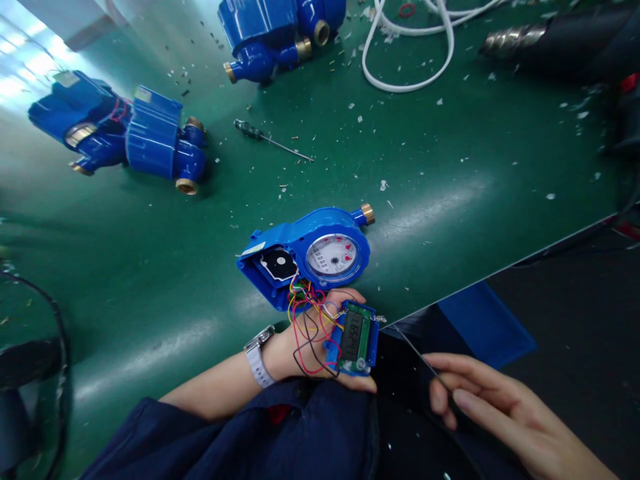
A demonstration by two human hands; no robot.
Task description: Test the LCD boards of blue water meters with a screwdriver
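Observation:
My left hand [293,347] is closed around a small blue-framed circuit board with an LCD [354,337], holding it at the table's front edge. Digits show on its screen, and a small spring sticks out at one side. Red, black, yellow and white wires [306,313] run from the board into an opened blue water meter [295,233] lying just beyond, its round dial [333,255] facing up. My right hand [493,400], lower right, pinches a thin metal tool [413,348] whose tip points toward the board. The tool's exact kind cannot be made out.
Several other blue water meters [153,140] lie at the left and the far side [265,27]. A screwdriver [273,141] rests mid-table among small screws and scraps. A white cable [400,87] loops at the back, beside a heat gun [555,43]. A black cable [61,360] hangs at left.

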